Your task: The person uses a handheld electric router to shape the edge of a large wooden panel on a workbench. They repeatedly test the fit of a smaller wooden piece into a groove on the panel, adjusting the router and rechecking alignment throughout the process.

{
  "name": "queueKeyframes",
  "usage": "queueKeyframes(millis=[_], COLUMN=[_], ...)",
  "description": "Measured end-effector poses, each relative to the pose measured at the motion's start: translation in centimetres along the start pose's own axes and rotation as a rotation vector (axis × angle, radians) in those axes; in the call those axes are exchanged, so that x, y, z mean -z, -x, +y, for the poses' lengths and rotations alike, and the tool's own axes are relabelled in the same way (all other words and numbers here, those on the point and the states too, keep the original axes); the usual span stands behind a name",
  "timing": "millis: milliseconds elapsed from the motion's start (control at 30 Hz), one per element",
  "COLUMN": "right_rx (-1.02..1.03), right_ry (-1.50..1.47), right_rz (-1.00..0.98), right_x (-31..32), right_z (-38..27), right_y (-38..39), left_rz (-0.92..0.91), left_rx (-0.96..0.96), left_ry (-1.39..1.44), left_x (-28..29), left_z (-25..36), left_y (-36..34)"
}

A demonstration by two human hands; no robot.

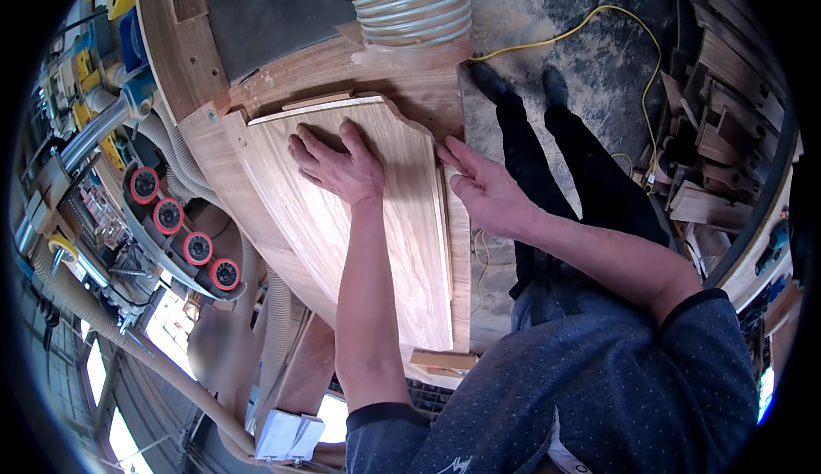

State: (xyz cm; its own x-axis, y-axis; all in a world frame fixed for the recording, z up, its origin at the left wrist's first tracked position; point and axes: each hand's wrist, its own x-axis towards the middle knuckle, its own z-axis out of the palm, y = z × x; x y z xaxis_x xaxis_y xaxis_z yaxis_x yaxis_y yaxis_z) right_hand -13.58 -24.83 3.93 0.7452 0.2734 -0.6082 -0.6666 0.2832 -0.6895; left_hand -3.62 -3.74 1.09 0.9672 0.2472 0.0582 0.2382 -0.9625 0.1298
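Observation:
A pale wooden panel [393,209] with a curved, notched end lies on a wooden bench top [274,226]. My left hand [339,164] rests on its upper face, fingers spread and palm down. At the panel's right edge, close to the notched corner, is my right hand [489,190]. Its fingers are bent together against the edge, and the thumb lies apart below them. Whatever is between those fingertips is too small to make out. Darker wood strips [318,100] show under or beside the panel's far edge.
A ribbed, clear hose [406,3] meets the bench at the far side. To the left stands a machine with red-rimmed rollers [169,216]. A yellow cable [590,19] crosses the dusty floor. Stacked wood pieces [718,149] lie at right. A small wood block [443,360] sits near the front.

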Motion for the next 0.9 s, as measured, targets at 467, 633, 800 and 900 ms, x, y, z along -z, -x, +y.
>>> queueKeyframes(millis=[467, 633, 800, 900], right_rx=[0.041, 0.016, -0.053, -0.008], right_ry=[0.167, 0.124, 0.112, 0.078], right_rz=[-0.044, 0.011, 0.077, 0.052], right_x=[-0.1, -0.2, -0.1, 0.2], right_z=[-0.8, -1.1, 0.3, 2.3], right_y=[1.9, 2.6, 2.2, 1.8], left_rz=[-0.004, -0.005, -0.006, 0.004], left_rx=[0.011, 0.014, 0.018, 0.002], left_ry=[-0.007, -0.009, -0.005, -0.003], left_x=[0.1, -0.1, -0.1, -0.1], left_z=[0.2, 0.0, -0.1, -0.2], left_y=[0.0, -0.1, 0.0, 0.0])
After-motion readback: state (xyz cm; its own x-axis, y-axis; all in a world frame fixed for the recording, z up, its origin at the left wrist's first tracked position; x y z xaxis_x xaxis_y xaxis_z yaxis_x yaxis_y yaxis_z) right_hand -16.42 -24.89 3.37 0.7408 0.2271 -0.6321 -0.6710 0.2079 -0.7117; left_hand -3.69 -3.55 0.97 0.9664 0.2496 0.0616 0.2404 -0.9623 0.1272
